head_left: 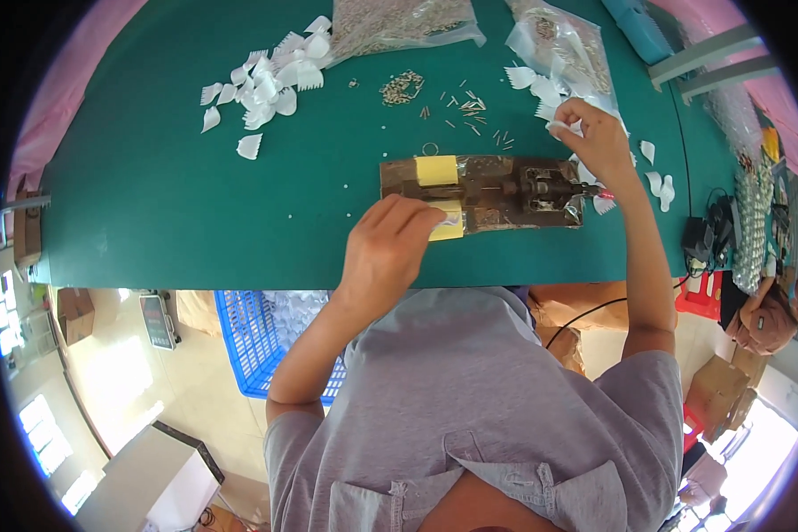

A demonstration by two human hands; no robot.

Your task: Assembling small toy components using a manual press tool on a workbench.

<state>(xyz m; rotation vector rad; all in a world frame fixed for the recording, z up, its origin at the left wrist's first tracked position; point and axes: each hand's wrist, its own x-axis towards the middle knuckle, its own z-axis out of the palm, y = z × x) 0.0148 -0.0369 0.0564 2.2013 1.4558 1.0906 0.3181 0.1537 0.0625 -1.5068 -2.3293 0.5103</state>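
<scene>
My left hand [388,246] is closed in a pinch over the near yellow pad [453,231] of a brown board fixture. A small whitish piece [451,217] shows at its fingertips, mostly hidden. Farther right, my right hand [597,146] pinches a white plastic piece [559,131] beside a pile of white toothed plastic pieces [545,89]. The brown board [488,218] carries a second yellow pad [436,170] and, toward its right end, a dark metal clamp mechanism [550,189] with a red-tipped lever [605,195].
More white toothed pieces [270,89] are heaped at the back left. Behind the board lie small springs [402,88], metal pins [473,105] and a thin ring [430,149]. Clear bags [403,19] of small metal parts stand at the back. A blue basket [248,341] is below the table edge.
</scene>
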